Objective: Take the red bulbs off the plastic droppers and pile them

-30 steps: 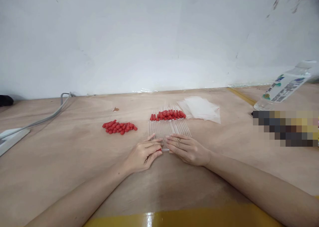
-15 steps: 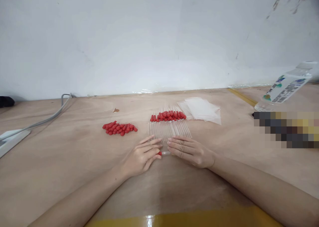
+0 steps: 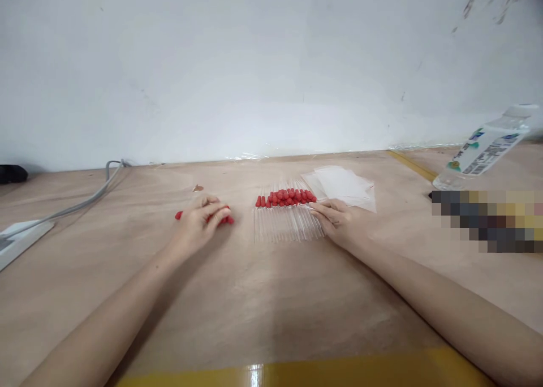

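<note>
My left hand (image 3: 202, 220) is over the pile of red rubber bulbs (image 3: 229, 220), covering most of it. Its thumb and fingers are curled together around a bulb among the others. At the right end of a row of thin clear glass tubes (image 3: 284, 224), my right hand (image 3: 341, 220) has its fingertips pressed together on a tube. The tubes lie side by side, pointing away from me. Across the middle of the row lie several red bulbs (image 3: 288, 197), seemingly on tube ends. What exactly sits between the right fingertips is partly hidden.
Clear plastic bags (image 3: 339, 183) lie spread behind my right hand. A tilted plastic bottle (image 3: 486, 149) and a pixelated area are at the right. A grey cable (image 3: 91, 197) runs to a white object (image 3: 29, 237) at the left. Yellow tape (image 3: 297, 371) edges the table's front.
Both hands have moved apart from the bulb-tipped tube they held in front of the row. The left went to the bulb pile, the right to the row's right end. That tube has left its former spot.
</note>
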{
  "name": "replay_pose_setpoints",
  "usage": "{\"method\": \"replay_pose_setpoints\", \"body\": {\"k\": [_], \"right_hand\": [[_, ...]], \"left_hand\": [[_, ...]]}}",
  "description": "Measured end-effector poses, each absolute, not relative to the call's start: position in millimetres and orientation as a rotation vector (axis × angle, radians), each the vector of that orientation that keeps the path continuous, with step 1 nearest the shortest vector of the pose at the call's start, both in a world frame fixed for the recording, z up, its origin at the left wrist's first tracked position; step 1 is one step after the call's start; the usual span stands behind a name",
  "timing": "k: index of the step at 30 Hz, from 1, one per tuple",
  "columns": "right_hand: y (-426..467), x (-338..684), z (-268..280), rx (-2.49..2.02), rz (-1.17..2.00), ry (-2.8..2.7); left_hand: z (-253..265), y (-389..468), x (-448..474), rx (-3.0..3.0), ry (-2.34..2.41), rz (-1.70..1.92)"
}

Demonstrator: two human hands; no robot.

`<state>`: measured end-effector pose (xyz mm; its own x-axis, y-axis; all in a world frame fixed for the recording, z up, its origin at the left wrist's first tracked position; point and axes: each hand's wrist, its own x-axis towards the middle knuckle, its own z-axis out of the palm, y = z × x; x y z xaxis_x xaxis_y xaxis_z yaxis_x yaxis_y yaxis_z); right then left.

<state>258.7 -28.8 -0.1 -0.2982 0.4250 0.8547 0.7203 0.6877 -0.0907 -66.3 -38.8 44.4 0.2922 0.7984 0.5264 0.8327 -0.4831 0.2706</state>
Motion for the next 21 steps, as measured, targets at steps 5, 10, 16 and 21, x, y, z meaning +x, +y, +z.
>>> {"method": "replay_pose_setpoints", "body": {"k": [5,10,16,21], "right_hand": [[-35,249,15,-1.223,-0.357,-2.081],[-33,244,10,-1.275,-0.29,-2.049],[-24,243,-12,-1.113,-0.255,-2.088],[-28,242,-12,-1.111,-0.327,-2.129]], "left_hand": [[72,-19,-97,-2.209,-2.031,-0.8],[78,-18,-114,-2.223,-2.316,-0.833],[69,-15,-113,-2.327,-2.194,-0.722],[65,-13,-112,-2.407,-2.142,-0.598]]}}
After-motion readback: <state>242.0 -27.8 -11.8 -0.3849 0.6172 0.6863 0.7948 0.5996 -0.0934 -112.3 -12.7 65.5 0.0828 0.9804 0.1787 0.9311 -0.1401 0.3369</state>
